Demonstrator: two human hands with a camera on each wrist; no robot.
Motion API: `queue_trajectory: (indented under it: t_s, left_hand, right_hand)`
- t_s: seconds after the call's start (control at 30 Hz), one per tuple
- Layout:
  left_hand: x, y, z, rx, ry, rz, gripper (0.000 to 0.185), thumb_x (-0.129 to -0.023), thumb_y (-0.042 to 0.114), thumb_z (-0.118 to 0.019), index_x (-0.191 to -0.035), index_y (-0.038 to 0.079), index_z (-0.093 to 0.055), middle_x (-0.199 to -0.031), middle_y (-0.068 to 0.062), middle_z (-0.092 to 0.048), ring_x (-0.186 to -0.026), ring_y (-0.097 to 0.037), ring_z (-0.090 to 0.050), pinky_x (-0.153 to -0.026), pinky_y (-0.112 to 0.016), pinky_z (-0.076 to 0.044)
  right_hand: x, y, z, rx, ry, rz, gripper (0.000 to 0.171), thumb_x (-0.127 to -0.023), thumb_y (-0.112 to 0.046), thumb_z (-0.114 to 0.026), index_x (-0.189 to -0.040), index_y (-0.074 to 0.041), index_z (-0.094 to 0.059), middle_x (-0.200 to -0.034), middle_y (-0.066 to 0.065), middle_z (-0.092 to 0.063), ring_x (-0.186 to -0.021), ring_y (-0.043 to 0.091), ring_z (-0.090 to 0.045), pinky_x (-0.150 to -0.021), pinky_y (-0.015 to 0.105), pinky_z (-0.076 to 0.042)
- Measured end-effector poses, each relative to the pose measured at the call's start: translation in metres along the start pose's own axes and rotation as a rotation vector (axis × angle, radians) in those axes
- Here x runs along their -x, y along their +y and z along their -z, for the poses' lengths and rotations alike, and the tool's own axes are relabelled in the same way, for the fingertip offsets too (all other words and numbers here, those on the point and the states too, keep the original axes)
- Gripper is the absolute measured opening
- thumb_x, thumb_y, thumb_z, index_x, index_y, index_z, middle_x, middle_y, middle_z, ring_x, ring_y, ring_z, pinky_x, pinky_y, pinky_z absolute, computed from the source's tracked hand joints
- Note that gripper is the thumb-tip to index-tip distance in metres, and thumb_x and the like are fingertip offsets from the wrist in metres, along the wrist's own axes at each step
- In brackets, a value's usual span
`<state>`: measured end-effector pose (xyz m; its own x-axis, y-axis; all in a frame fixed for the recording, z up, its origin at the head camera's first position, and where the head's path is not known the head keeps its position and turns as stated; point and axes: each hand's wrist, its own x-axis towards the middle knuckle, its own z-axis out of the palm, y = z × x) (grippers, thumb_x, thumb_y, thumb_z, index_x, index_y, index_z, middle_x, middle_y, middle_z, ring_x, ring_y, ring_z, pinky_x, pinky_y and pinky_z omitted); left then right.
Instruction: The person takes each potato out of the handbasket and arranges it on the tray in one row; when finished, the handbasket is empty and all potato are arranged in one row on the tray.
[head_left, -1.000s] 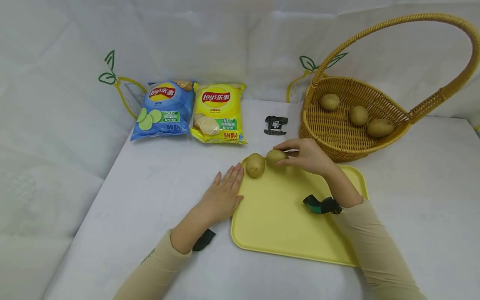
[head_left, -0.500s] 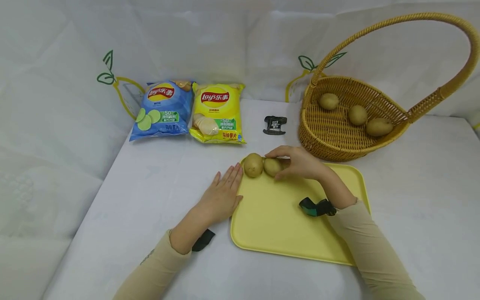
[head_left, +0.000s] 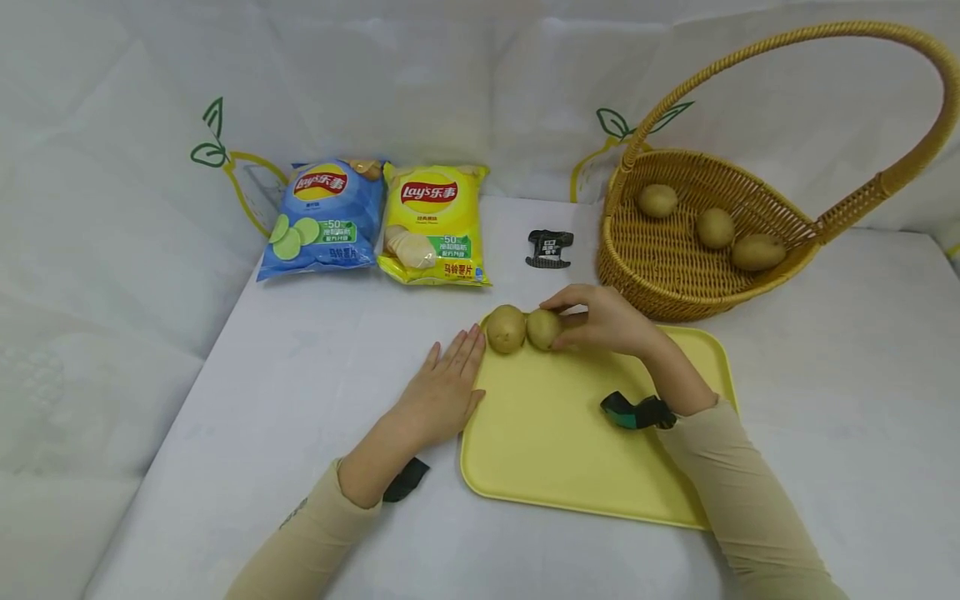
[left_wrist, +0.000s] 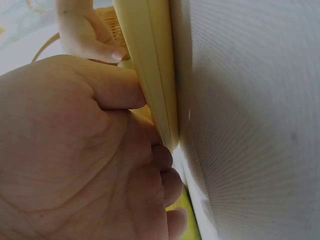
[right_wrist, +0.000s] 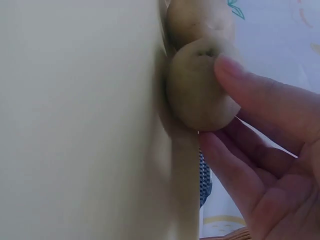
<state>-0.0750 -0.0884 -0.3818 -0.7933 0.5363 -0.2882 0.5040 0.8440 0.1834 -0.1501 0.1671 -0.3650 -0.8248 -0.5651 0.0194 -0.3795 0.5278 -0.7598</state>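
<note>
basket handle [head_left: 862,37] cut off at 3 o'clock edge, right hand [head_left: 607,319] hiding potato's [head_left: 543,328] far side, small black item [head_left: 550,249] at 12 o'clock of tray [head_left: 555,450] unreadable, left hand [left_wrist: 75,155] blocking most of left wrist view

Head view: bright, even, diffuse light; soft faint shadows under the wicker basket [head_left: 697,250] and the yellow tray [head_left: 570,433]. No glare. Sharp at centre; mild wide-angle bending toward the edges beyond the basket. Left wrist view: the left hand [left_wrist: 75,160] close, soft-focused, shaded. Right wrist view: the potato [right_wrist: 200,85] slightly blurred, tray surface dim.
</note>
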Motion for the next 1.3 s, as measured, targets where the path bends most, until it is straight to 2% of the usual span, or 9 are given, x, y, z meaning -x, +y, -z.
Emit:
queue_trajectory:
  t_s: [0.17,0.57,0.83,1.0,1.07,1.2,1.3]
  left_hand:
    - [0.0,0.0,0.002,0.002,0.001,-0.004,0.067,-0.102,0.031,-0.039,-0.15,-0.002,-0.006,-0.157,-0.013,0.001,-0.144,-0.026,-0.001,-0.114,-0.047,-0.007]
    - [0.0,-0.001,0.001,0.017,0.008,0.003,0.067,-0.102,0.03,-0.04,-0.15,-0.001,-0.005,-0.157,-0.013,0.002,-0.144,-0.025,0.0,-0.114,-0.046,-0.006]
    - [-0.001,-0.001,0.001,0.007,0.018,-0.006,0.067,-0.101,0.03,-0.04,-0.15,-0.002,-0.006,-0.157,-0.013,0.001,-0.144,-0.025,-0.001,-0.114,-0.046,-0.007]
    - [-0.001,0.0,0.002,0.012,0.026,-0.012,0.067,-0.101,0.03,-0.041,-0.15,-0.002,-0.008,-0.157,-0.014,-0.002,-0.144,-0.026,-0.003,-0.113,-0.048,-0.008]
    - [0.0,0.0,0.001,0.015,0.028,-0.014,0.067,-0.101,0.03,-0.042,-0.15,-0.003,-0.009,-0.157,-0.015,-0.002,-0.144,-0.027,-0.003,-0.113,-0.048,-0.009]
    - [0.0,0.0,0.0,0.016,0.015,-0.007,0.067,-0.101,0.03,-0.041,-0.15,-0.002,-0.008,-0.157,-0.014,0.0,-0.144,-0.026,-0.002,-0.114,-0.047,-0.008]
    - [0.0,0.0,-0.001,0.014,0.01,-0.002,0.067,-0.101,0.03,-0.041,-0.15,-0.002,-0.006,-0.157,-0.013,0.001,-0.144,-0.026,-0.001,-0.114,-0.047,-0.007]
  right_hand:
    - [-0.002,-0.001,-0.003,-0.008,0.04,-0.038,0.043,-0.07,-0.005,-0.082,-0.109,0.004,-0.067,-0.107,0.015,-0.067,-0.102,0.03,-0.061,-0.088,0.041,-0.05]
    - [-0.002,-0.002,0.0,-0.077,0.01,-0.053,0.043,-0.074,-0.003,-0.079,-0.113,0.007,-0.064,-0.112,0.019,-0.064,-0.105,0.031,-0.06,-0.09,0.041,-0.049]
    - [0.002,-0.003,0.012,-0.107,0.033,-0.074,0.037,-0.078,-0.001,-0.075,-0.112,0.007,-0.064,-0.112,0.02,-0.065,-0.106,0.03,-0.061,-0.091,0.04,-0.048]
    - [0.011,-0.006,0.026,-0.124,0.045,-0.074,0.035,-0.082,-0.002,-0.071,-0.115,0.008,-0.062,-0.114,0.022,-0.063,-0.107,0.034,-0.06,-0.088,0.031,-0.05]
    - [0.015,-0.006,0.031,-0.127,0.058,-0.056,0.035,-0.082,-0.001,-0.071,-0.115,0.008,-0.062,-0.113,0.023,-0.063,-0.106,0.03,-0.061,-0.086,0.028,-0.05]
    - [0.023,-0.01,0.045,-0.119,0.095,-0.047,0.033,-0.083,0.001,-0.069,-0.115,0.008,-0.063,-0.114,0.024,-0.062,-0.1,0.009,-0.063,-0.08,0.021,-0.051]
    - [0.029,-0.012,0.055,-0.115,0.127,-0.069,0.032,-0.084,0.001,-0.069,-0.115,0.006,-0.064,-0.113,0.019,-0.064,-0.096,0.001,-0.062,-0.075,0.018,-0.052]
